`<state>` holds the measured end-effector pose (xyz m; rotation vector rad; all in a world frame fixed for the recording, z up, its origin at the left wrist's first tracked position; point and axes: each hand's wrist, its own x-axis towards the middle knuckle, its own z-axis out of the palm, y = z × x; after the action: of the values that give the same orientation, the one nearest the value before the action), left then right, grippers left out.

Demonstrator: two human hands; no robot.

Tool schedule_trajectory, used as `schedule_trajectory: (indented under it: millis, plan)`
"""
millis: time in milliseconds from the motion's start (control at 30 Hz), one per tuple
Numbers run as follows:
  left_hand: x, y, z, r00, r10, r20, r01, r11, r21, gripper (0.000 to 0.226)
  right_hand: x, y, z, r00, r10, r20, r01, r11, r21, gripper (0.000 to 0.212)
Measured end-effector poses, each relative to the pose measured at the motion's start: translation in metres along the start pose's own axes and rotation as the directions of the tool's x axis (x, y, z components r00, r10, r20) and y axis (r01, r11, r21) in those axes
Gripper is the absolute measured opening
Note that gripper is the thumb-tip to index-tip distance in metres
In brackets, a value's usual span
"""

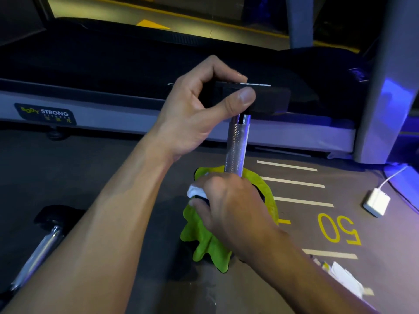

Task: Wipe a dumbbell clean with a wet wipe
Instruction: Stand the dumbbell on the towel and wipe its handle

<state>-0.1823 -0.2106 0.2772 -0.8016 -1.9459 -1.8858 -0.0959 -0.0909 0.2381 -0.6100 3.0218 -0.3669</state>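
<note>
Upright on its end, a dumbbell (238,141) stands on a green cloth (204,241) spread on the gym floor (113,177), its upper black head pinched between the thumb and fingers of the left hand (199,109). Below that hand, the right hand (229,200) curls around a white wet wipe (196,191) pressed at the base of the knurled steel handle, where the lower head is hidden. Doing this step well likely means keeping the top steady while the wipe wraps the bar and travels its full length, turning to reach the knurling. Beyond the left hand runs a treadmill (136,123); a second dumbbell (43,241) lies beside the left forearm.
</note>
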Motion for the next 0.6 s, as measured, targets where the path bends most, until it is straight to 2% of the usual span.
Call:
schedule_trajectory:
  millis: [67, 200, 333, 400, 433, 500, 600]
  plan:
    - [0.000, 0.000, -0.001, 1.000, -0.002, -0.011, 0.002, 1.000, -0.005, 0.018, -0.001, -0.002, -0.001, 1.000, 0.027, -0.010, -0.026, 0.999, 0.022, 0.014]
    - [0.000, 0.000, 0.001, 1.000, -0.011, -0.019, 0.011, 1.000, 0.010, 0.019, 0.004, 0.002, -0.004, 0.997, 0.073, -0.039, -0.072, 0.997, 0.026, 0.019]
    - [0.000, 0.000, 0.001, 1.000, -0.018, -0.023, 0.018, 1.000, 0.007, 0.020, 0.008, 0.012, 0.001, 0.994, -0.044, -0.096, 0.037, 0.997, -0.071, 0.019]
    - [0.000, -0.001, 0.001, 0.999, -0.018, -0.027, 0.018, 1.000, 0.005, 0.021, 0.005, 0.022, 0.002, 0.969, -0.144, -0.201, 0.143, 0.990, -0.019, 0.020]
    - [0.000, -0.001, 0.002, 0.999, -0.019, -0.026, 0.019, 1.000, 0.006, 0.020, 0.001, 0.027, 0.001, 0.939, -0.170, -0.298, 0.196, 0.979, 0.058, 0.021]
    - [0.000, -0.001, 0.001, 1.000, -0.019, -0.020, 0.020, 1.000, 0.012, 0.018, -0.010, 0.039, -0.005, 0.865, -0.127, -0.485, 0.254, 0.945, 0.205, 0.017]
    - [-0.001, -0.001, 0.000, 1.000, -0.016, -0.017, 0.016, 1.000, 0.008, 0.018, -0.024, 0.060, -0.016, 0.779, -0.054, -0.624, 0.241, 0.946, 0.218, 0.019]
